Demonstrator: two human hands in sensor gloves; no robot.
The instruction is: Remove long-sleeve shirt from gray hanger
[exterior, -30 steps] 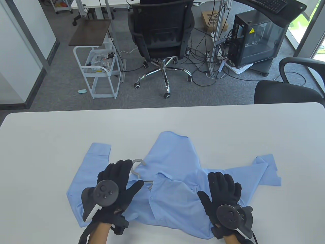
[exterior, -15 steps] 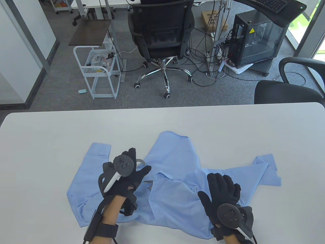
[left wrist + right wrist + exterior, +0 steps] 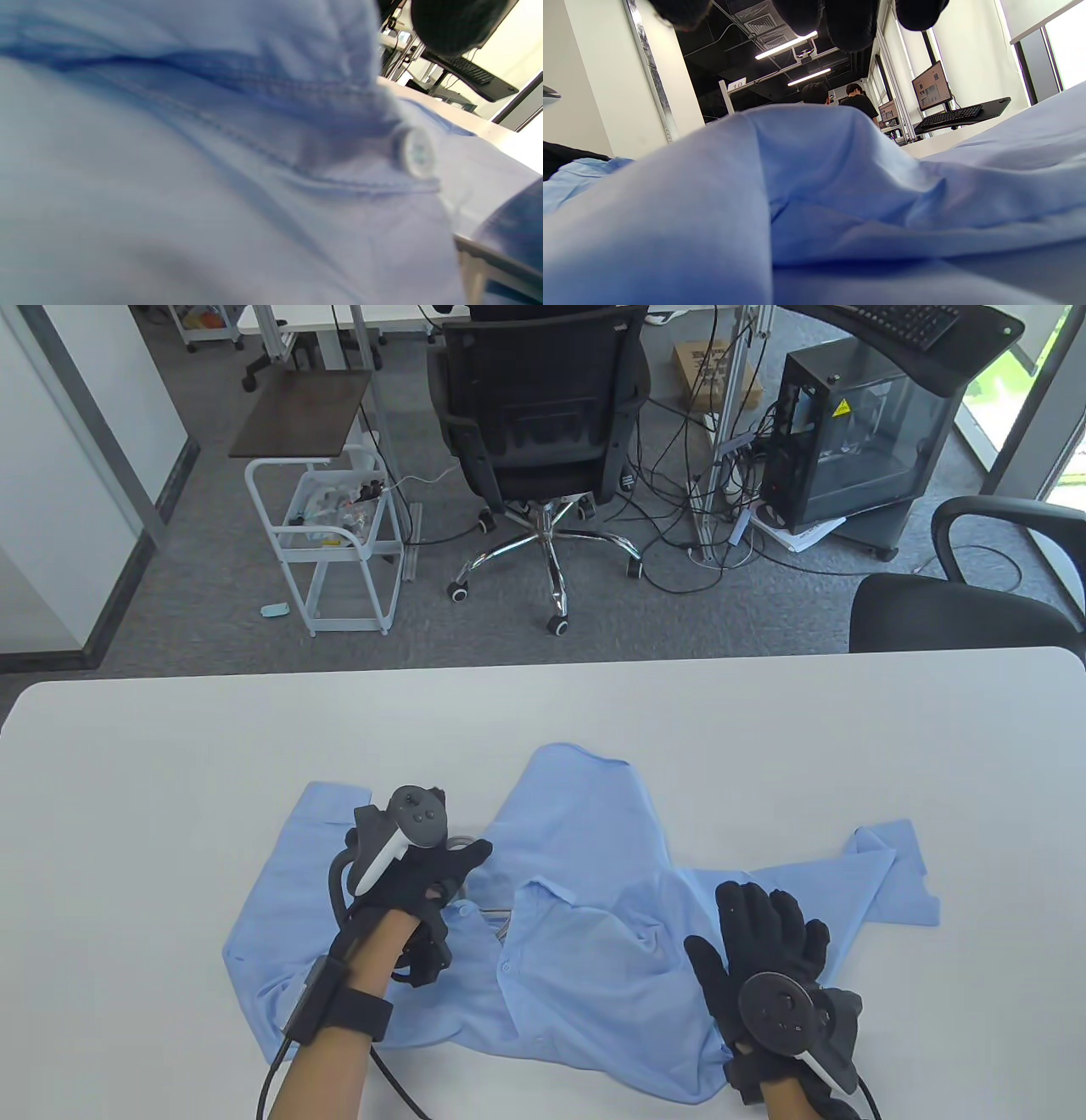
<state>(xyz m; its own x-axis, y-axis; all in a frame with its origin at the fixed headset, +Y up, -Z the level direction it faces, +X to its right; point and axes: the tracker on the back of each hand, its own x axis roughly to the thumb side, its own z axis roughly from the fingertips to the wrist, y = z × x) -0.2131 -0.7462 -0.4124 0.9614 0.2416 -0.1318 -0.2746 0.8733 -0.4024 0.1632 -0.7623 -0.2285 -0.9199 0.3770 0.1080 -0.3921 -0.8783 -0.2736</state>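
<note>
A light blue long-sleeve shirt (image 3: 585, 848) lies spread on the white table (image 3: 170, 746). The gray hanger is inside it. A bit of its hook (image 3: 463, 841) shows by the collar and a short piece of its bar (image 3: 502, 913) in the open neck. My left hand (image 3: 454, 836) is tipped down over the hook; its fingers are hidden behind the tracker, so a grip cannot be seen. The left wrist view shows shirt cloth (image 3: 169, 169), a button (image 3: 418, 152) and the hanger bar (image 3: 488, 260). My right hand (image 3: 734, 925) rests flat and spread on the shirt's right side, with its fingertips (image 3: 848, 21) above the cloth (image 3: 797, 203).
The table's far edge runs behind the shirt. A black chair (image 3: 959, 611) stands at the table's far right corner, and an office chair (image 3: 543, 415) stands on the floor beyond. Both sleeves lie spread to the left and right.
My left hand moved forward from the collar onto the hanger hook and tipped down over it, hiding most of the hook. My right hand shifted slightly right and stays flat on the shirt.
</note>
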